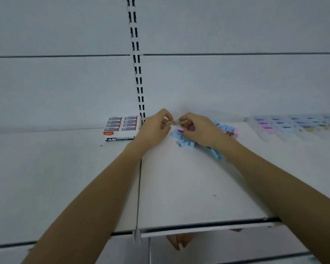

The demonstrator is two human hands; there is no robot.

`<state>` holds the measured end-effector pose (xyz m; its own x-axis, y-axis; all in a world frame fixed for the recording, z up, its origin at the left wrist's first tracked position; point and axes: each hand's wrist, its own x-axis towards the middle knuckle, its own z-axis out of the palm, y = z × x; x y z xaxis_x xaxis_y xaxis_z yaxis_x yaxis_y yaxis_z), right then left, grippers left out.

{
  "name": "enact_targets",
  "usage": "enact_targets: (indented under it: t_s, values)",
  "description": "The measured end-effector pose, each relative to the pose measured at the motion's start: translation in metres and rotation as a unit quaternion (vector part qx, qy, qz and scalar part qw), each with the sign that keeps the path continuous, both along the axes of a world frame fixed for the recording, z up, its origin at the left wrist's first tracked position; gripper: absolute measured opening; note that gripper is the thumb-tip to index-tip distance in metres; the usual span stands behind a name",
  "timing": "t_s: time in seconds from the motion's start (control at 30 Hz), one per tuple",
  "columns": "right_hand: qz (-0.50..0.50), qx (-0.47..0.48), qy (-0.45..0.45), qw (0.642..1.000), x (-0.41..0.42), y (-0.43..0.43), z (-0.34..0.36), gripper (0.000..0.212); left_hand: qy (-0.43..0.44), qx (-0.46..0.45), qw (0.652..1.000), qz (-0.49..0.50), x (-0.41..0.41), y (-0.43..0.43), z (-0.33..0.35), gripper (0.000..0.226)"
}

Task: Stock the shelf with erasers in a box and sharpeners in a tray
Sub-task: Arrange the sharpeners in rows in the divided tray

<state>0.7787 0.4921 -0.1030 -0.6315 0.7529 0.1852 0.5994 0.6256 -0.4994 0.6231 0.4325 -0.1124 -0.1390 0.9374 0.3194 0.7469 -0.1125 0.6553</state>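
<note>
1. Your left hand [156, 127] pinches a small gold-coloured piece [171, 122].
2. Your right hand [200, 130] curls over the heap of blue and pink plastic sharpeners [186, 142]; I cannot tell whether it grips anything.
3. On the white shelf [179, 187], the white cardboard box of erasers [122, 128] sits at 9 o'clock from your hands, and the clear plastic tray [293, 128] at 3 o'clock.

Before you stood a pale grey back panel [55, 88], crossed by one thin horizontal seam [236, 54]. A white slotted upright [136, 60] with two rows of dark slots ran down this panel. Nearer to you lay a dark speck [215, 195], and well apart, on the left, a smaller speck [101, 145]. Lower down showed a brownish thing [177, 241], too blurred to identify.
</note>
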Motion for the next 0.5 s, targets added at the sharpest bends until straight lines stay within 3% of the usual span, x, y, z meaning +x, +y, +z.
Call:
enact_targets:
  t_s: [0.23, 0.5]
  values:
    - [-0.050, 0.011, 0.143, 0.988, 0.013, -0.016, 0.010, 0.025, -0.024, 0.015, 1.000, 0.000, 0.003, -0.003, 0.003, 0.032]
    - [-0.147, -0.003, 0.182, 0.972, 0.048, -0.046, 0.009, 0.025, -0.027, 0.060, 0.997, -0.041, 0.028, -0.004, 0.008, 0.028]
